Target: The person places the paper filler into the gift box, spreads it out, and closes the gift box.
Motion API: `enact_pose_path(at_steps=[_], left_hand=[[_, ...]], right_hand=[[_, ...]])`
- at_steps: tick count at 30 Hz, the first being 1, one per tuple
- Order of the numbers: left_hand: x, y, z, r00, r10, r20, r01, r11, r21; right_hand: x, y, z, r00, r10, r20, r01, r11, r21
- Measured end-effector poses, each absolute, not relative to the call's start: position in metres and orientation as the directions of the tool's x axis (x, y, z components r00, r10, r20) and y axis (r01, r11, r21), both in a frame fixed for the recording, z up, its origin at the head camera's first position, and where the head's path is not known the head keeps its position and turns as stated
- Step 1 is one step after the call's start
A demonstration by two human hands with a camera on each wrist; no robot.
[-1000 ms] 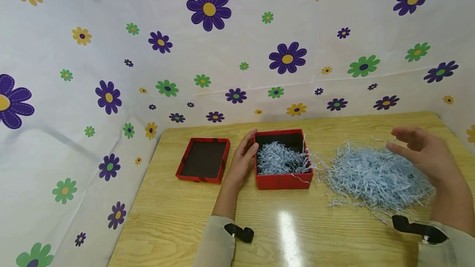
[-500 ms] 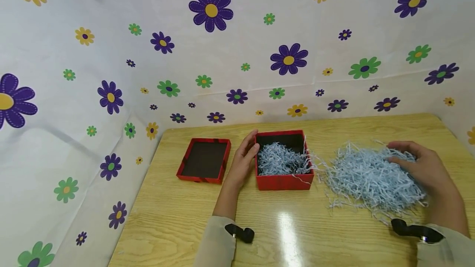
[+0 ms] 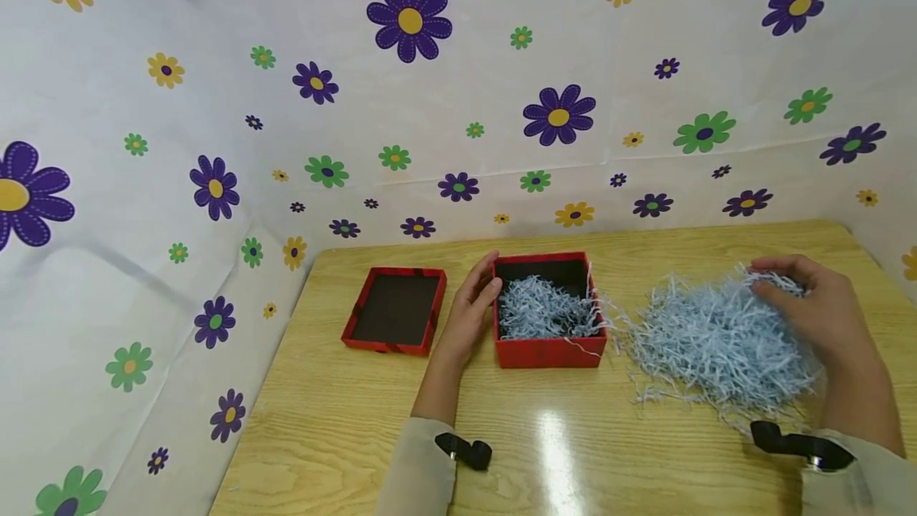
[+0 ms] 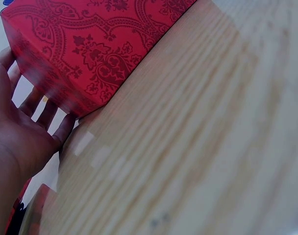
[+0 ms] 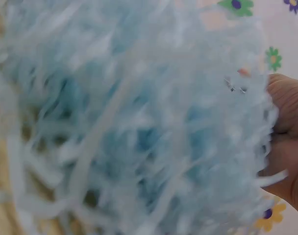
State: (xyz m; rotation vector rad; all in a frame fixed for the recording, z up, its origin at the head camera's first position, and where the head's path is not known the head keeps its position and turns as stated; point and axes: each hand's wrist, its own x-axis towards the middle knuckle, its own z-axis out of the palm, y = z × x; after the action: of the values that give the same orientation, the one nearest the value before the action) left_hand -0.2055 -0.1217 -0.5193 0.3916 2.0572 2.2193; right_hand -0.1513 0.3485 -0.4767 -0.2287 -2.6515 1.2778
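Shallow square red lid with black inside (image 3: 396, 309) lies left, well apart from the heap; left hand (image 3: 469, 313) sits between it and the open square red patterned box (image 3: 550, 353), fingers spread flat on the box's left wall. Light-blue paper shreds (image 3: 540, 309) inside, stray strands over right rim toward the light-blue shredded-paper heap (image 3: 709, 345). Right hand (image 3: 824, 309) curls thumb and fingers round heap's far right. Yellowish wood-grain table (image 3: 322, 420), glare streak in front; white flower-print sheet (image 3: 473, 78) behind

White floral walls (image 3: 473, 62), glossy wooden table (image 3: 322, 420)
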Motion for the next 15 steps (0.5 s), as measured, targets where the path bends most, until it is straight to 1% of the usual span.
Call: enact_pose_path(at_steps=[7, 15], left_hand=[[-0.206, -0.122, -0.520, -0.961, 0.242, 0.131, 0.113, -0.087, 0.990], [-0.206, -0.122, -0.520, -0.964, 0.237, 0.123, 0.105, -0.088, 0.991]], right_hand=[[-0.147, 0.339, -0.449, -0.940, 0.270, 0.206, -0.050, 0.490, -0.871], [-0.139, 0.325, -0.418, -0.881, 0.326, 0.343, -0.185, 0.430, -0.884]])
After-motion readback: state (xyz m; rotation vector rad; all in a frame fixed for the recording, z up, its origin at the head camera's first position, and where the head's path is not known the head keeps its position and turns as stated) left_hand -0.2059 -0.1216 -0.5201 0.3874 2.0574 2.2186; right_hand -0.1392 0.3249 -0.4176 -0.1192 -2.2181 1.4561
